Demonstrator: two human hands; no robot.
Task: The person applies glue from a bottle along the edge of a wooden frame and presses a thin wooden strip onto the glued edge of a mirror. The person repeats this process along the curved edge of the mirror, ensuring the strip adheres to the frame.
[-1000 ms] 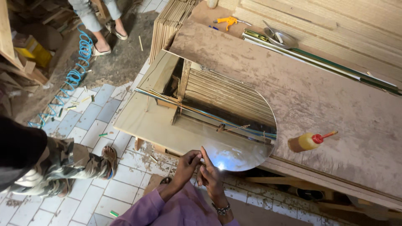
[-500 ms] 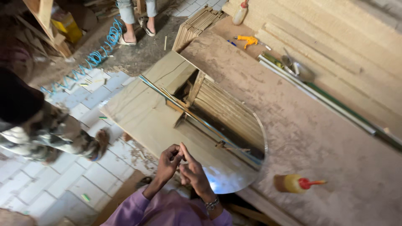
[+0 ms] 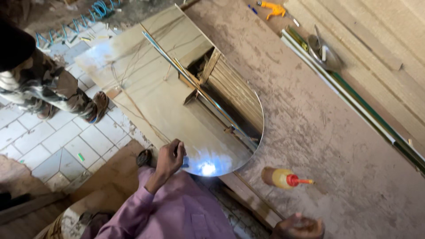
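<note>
A long mirror (image 3: 146, 88) with a rounded near end lies flat, part on the dusty wooden bench (image 3: 336, 146) and part out over the tiled floor. It reflects wooden slats and a bright spot of light. My left hand (image 3: 170, 157), in a purple sleeve, grips the mirror's rounded edge, with a small blue thing under the fingers. My right hand (image 3: 299, 226) rests at the bench's near edge, at the bottom of the view, just below a yellow bottle with a red nozzle (image 3: 283, 178). Its fingers are partly cut off from view.
Another person's legs in camouflage trousers and sandals (image 3: 57, 93) stand on the tiles at left. Long metal and green-edged strips (image 3: 354, 104) run along the bench's far side. A yellow tool (image 3: 272, 9) lies at the top. A blue coiled hose (image 3: 97, 8) lies on the floor.
My right hand has left the mirror's edge and moved right to the bench edge by the bottle. The left hand stays on the mirror. The view has swung closer.
</note>
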